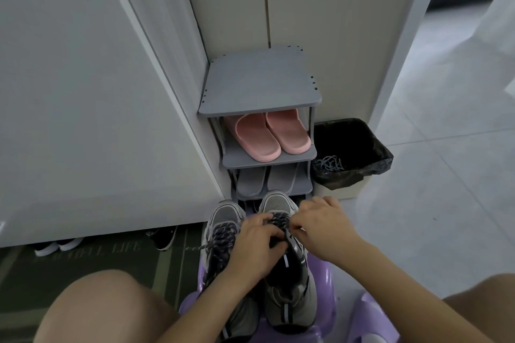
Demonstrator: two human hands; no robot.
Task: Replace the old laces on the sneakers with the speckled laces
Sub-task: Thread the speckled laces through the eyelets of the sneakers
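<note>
Risks first, left to right; the left sneaker (223, 234) sat on the purple stool (320, 273) already carrying a speckled lace (223, 235), one loose end trailing off toward the mat (111, 259); that tail could snag or get pulled and slacken the rows; the left hand (256, 248) was clenched over the tongue area of the right sneaker (289, 273), apparently pinching the lace there, though the contact was hidden under the fingers; the right hand (323, 228) was pinching what looked like a lace end at the upper eyelets of the same shoe; likely failures: end slipping out of the pinch, an eyelet skipped, uneven tails, or a twist locked in; both shoes rode close together on a small rounded stool, so a hard tug could tip one off onto the floor (446, 147).

Surface and room; no counter here, work surface was the stool between the person's bare knees; dark green mat at left with shoes tucked under a white cabinet (83, 92); grey shoe rack (259, 86) ahead against the wall, pink slippers (267, 133) on one shelf, grey slippers (264, 178) below; black-lined bin (351, 153) just right of the rack with the old laces (328, 163) lying inside; pale tiled floor at right, doorway beyond.
</note>
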